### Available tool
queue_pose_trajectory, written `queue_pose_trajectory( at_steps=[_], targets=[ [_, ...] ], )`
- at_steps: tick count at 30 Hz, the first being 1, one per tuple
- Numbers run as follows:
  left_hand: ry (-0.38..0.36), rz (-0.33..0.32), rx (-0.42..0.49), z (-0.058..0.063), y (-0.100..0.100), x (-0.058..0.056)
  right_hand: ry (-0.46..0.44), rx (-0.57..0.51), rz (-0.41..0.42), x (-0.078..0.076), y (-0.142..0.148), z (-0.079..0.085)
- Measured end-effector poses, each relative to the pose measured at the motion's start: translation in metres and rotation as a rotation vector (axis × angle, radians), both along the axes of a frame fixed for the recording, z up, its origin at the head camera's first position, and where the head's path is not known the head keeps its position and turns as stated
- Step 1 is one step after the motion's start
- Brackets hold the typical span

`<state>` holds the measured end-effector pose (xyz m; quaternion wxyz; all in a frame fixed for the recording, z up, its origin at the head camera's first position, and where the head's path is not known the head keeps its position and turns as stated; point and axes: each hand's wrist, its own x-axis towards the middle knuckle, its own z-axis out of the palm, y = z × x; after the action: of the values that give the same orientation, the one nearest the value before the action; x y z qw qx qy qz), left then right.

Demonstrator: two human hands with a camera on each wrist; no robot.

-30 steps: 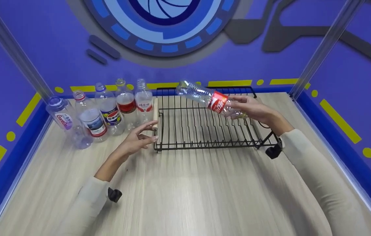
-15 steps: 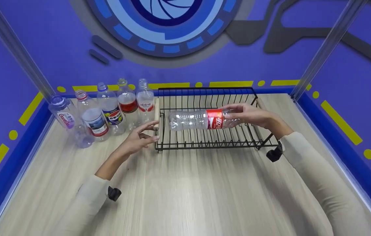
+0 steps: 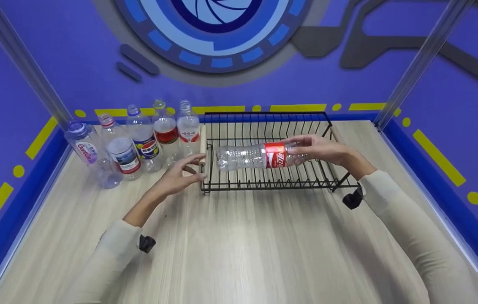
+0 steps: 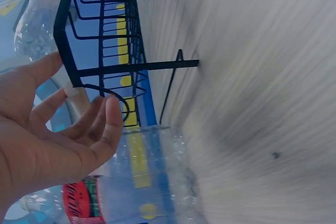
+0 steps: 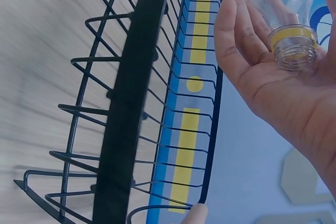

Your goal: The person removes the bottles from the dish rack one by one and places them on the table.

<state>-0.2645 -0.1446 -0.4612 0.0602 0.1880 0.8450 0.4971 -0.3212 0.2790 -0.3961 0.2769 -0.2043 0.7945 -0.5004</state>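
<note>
My right hand (image 3: 321, 148) grips an empty clear plastic bottle (image 3: 275, 155) with a red label near its neck end. The bottle is on its side over the black wire dish rack (image 3: 247, 188), base pointing left. In the right wrist view its capless neck (image 5: 295, 48), with a yellow ring, sits against the palm. My left hand (image 3: 176, 178) holds the rack's left end, fingertips at the wooden handle (image 3: 203, 143). In the left wrist view the thumb presses the black frame (image 4: 64, 40) and the other fingers curl below it.
Several empty capless bottles stand in a slanting row left of the rack, among them a purple-necked bottle (image 3: 87, 147) and a red-and-white-labelled bottle (image 3: 188, 133) close by the left handle. Blue panels (image 3: 256, 84) enclose the wooden table (image 3: 239, 245) behind and at the sides.
The right hand has lowered the bottle from a tilted pose above the rack to lying level over its wires, then shifted it slightly left. The left hand has stayed at the rack's left end.
</note>
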Motion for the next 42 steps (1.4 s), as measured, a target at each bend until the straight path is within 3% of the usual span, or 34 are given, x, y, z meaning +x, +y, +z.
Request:
queue_pose_trajectory(
  at_steps=[6,9,11,15,19,26,30,35,42],
  targets=[
    [0.245,0.071,-0.1,0.016,0.011,0.01,0.002,0.006,0.018,0.001,-0.004,0.0],
    [0.379,0.033,-0.111,0.023,0.018,0.014,0.0,0.015,0.022,0.004,-0.007,-0.001],
    [0.423,-0.023,-0.113,0.027,0.021,0.017,0.0,0.021,0.029,0.005,-0.011,-0.002],
    [0.439,-0.122,-0.134,0.032,0.028,0.021,-0.004,0.021,0.044,0.007,-0.019,-0.004],
    [0.451,-0.17,-0.182,0.031,0.033,0.025,-0.008,0.015,0.067,0.012,-0.027,-0.005],
    [0.482,-0.168,-0.298,0.033,0.038,0.031,-0.024,0.001,0.105,0.018,-0.034,-0.001],
    [0.535,-0.161,-0.347,0.038,0.041,0.033,-0.003,0.004,0.123,0.02,-0.031,0.002],
    [0.583,-0.174,-0.328,0.042,0.042,0.034,0.018,0.017,0.146,0.023,-0.026,0.004],
    [0.562,-0.183,-0.268,0.041,0.034,0.034,0.018,-0.066,0.148,0.018,-0.005,0.007]
  ],
)
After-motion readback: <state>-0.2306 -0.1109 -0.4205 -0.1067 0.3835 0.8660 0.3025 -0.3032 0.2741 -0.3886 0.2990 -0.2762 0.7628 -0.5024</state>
